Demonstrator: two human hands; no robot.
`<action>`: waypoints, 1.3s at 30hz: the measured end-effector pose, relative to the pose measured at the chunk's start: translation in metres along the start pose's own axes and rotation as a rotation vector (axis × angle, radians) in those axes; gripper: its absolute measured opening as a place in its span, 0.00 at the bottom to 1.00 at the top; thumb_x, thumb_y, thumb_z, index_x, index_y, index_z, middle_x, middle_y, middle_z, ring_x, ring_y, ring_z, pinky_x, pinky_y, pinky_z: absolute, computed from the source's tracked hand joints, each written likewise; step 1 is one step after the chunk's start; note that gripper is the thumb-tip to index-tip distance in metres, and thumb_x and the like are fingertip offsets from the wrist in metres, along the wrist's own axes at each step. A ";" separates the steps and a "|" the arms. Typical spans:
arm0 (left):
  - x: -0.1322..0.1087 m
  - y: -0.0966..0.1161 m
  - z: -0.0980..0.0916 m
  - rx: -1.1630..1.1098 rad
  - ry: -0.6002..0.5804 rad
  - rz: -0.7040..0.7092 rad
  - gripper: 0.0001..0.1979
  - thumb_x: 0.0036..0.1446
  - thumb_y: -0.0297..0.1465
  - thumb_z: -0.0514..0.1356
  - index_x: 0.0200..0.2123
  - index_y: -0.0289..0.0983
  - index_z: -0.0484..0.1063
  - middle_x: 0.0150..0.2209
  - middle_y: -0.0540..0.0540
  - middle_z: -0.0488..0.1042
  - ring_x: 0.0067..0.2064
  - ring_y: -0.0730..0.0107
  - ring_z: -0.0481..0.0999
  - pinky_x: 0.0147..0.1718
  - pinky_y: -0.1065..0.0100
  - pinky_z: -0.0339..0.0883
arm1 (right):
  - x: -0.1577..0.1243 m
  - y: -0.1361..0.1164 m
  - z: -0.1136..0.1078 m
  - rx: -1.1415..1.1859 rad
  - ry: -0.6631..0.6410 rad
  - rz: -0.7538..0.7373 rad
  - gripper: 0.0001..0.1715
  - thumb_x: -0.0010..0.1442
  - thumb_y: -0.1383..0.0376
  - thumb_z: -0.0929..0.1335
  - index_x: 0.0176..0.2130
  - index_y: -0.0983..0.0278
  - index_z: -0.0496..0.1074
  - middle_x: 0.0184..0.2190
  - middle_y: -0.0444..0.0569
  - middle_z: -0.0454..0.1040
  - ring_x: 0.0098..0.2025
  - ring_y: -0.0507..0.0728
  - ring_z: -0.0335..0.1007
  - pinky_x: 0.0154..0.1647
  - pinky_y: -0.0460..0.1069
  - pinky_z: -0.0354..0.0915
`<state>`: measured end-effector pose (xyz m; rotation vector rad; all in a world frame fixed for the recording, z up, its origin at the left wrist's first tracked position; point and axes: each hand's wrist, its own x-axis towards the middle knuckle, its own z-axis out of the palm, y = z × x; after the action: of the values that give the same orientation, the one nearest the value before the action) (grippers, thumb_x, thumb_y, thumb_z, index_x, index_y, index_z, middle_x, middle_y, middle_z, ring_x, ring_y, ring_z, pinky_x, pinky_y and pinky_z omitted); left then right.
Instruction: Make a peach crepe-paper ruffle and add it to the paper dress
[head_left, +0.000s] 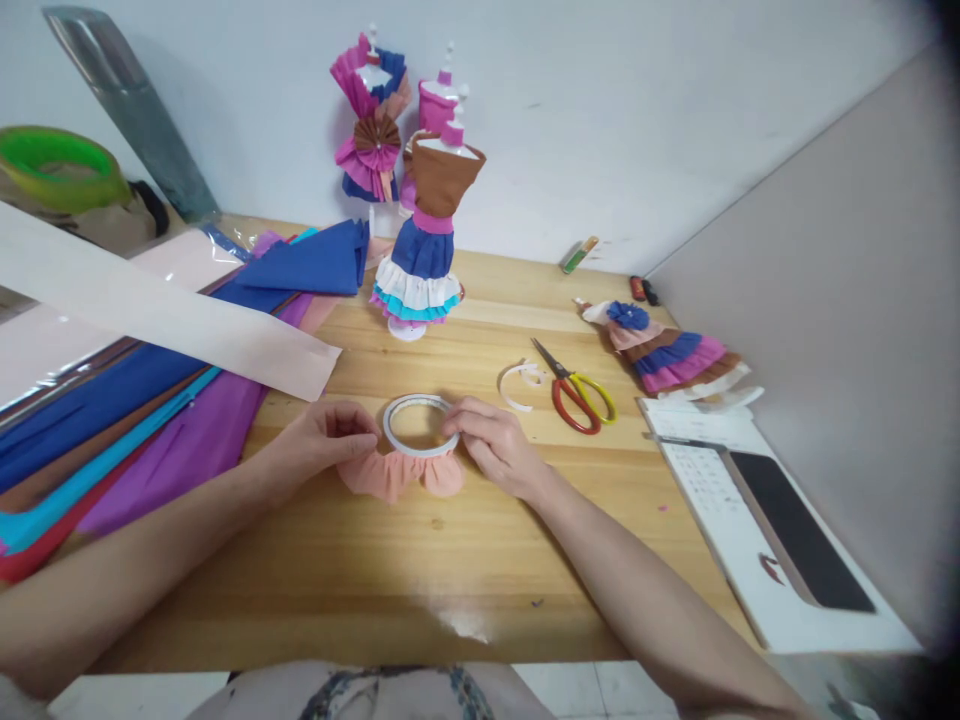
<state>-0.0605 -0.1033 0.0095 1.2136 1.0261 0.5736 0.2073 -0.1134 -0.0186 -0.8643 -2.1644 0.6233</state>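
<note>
A white roll of tape (391,432) stands tilted over the table between my hands. My right hand (491,440) has its fingers closed on the right side of the roll. Along the roll's lower edge runs a gathered strip of peach crepe paper (394,474), its ruffles hanging toward me. My left hand (337,437) is closed in a pinch at the strip's left end; its fingertips partly cover what they grip. Right of the roll, scissors (576,388) with red and yellow handles lie beside a curled white strip (517,385).
Dress forms in crepe paper clothes (427,245) stand at the back wall. Crepe paper sheets (172,420) and a long pale strip (247,335) cover the left. A ruffled doll dress (679,350), a notebook (701,490) and a dark phone-like slab (799,530) lie right.
</note>
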 end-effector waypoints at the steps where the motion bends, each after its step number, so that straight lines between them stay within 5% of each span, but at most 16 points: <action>1: 0.001 -0.002 -0.001 0.005 -0.005 0.000 0.15 0.48 0.41 0.69 0.29 0.34 0.75 0.25 0.48 0.76 0.26 0.72 0.70 0.25 0.72 0.61 | 0.001 0.000 0.000 0.011 -0.004 -0.011 0.16 0.66 0.71 0.57 0.37 0.63 0.72 0.35 0.52 0.74 0.37 0.57 0.72 0.39 0.52 0.69; 12: -0.001 0.003 -0.014 -0.061 -0.104 -0.064 0.14 0.45 0.39 0.72 0.29 0.35 0.77 0.25 0.48 0.77 0.27 0.71 0.73 0.26 0.72 0.65 | 0.004 0.000 -0.003 0.078 0.010 0.036 0.17 0.59 0.77 0.59 0.36 0.64 0.74 0.35 0.51 0.75 0.36 0.56 0.73 0.38 0.51 0.69; 23: 0.000 0.012 -0.012 0.054 0.046 0.088 0.18 0.47 0.44 0.68 0.22 0.35 0.71 0.18 0.52 0.68 0.21 0.76 0.63 0.20 0.74 0.53 | 0.015 -0.021 -0.024 -0.124 0.080 0.034 0.14 0.56 0.76 0.62 0.37 0.65 0.74 0.34 0.52 0.74 0.33 0.55 0.71 0.32 0.49 0.67; 33: 0.019 0.083 -0.017 0.249 0.100 0.312 0.11 0.46 0.36 0.66 0.21 0.35 0.72 0.17 0.53 0.67 0.21 0.78 0.62 0.19 0.74 0.53 | 0.047 -0.054 -0.071 -0.669 0.050 0.024 0.15 0.63 0.72 0.62 0.41 0.63 0.77 0.36 0.53 0.77 0.33 0.56 0.72 0.29 0.48 0.62; 39: 0.049 0.097 -0.023 0.231 0.134 0.392 0.12 0.42 0.37 0.67 0.21 0.34 0.73 0.20 0.51 0.70 0.23 0.77 0.65 0.22 0.74 0.58 | 0.065 -0.052 -0.085 -0.865 0.105 0.086 0.17 0.63 0.72 0.63 0.41 0.62 0.80 0.37 0.51 0.80 0.32 0.56 0.74 0.26 0.49 0.57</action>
<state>-0.0441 -0.0232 0.0851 1.6161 0.9901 0.8673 0.2173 -0.0859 0.0971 -1.3856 -2.2966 -0.3730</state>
